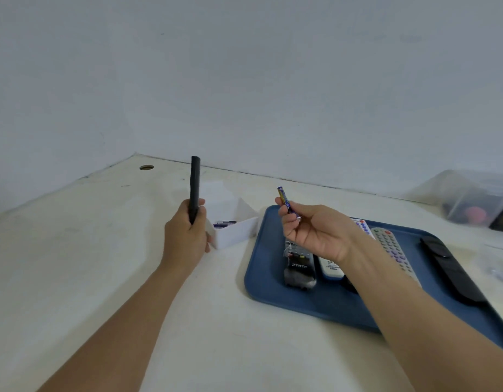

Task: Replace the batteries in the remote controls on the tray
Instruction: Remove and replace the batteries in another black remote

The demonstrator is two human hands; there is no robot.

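**Both hands raised, a remote in one and a battery in the other**

The left hand (185, 233) is holding a slim black remote (195, 188) upright above the counter (89, 250), its grip wrapping the lower end so that most of the remote is sticking up past the thumb. The wrist is standing fairly straight, the forearm reaching in from the lower left.

The right hand (315, 230) is pinching a blue battery (285, 200) between thumb and fingertips — the battery is poking up and slightly leftward out of the grip, and a small silvery end is showing lower down by the fingers; whether that belongs to a second battery I cannot tell. The palm is facing the person, the fingers curling inward, and the forearm is crossing over the blue tray (261, 278).

On the tray, four more remotes are lying roughly side by side: a dark one with a grey end (300, 267) nearest the left rim, a white one (331, 268) partly hidden under the wrist, a grey one with coloured buttons (392, 247), and a long black one (448, 270) on the far right.

Just left of the tray, a small white box (236, 233) is sitting open with several batteries (226, 223) lying inside — the left hand is hovering in front of it.
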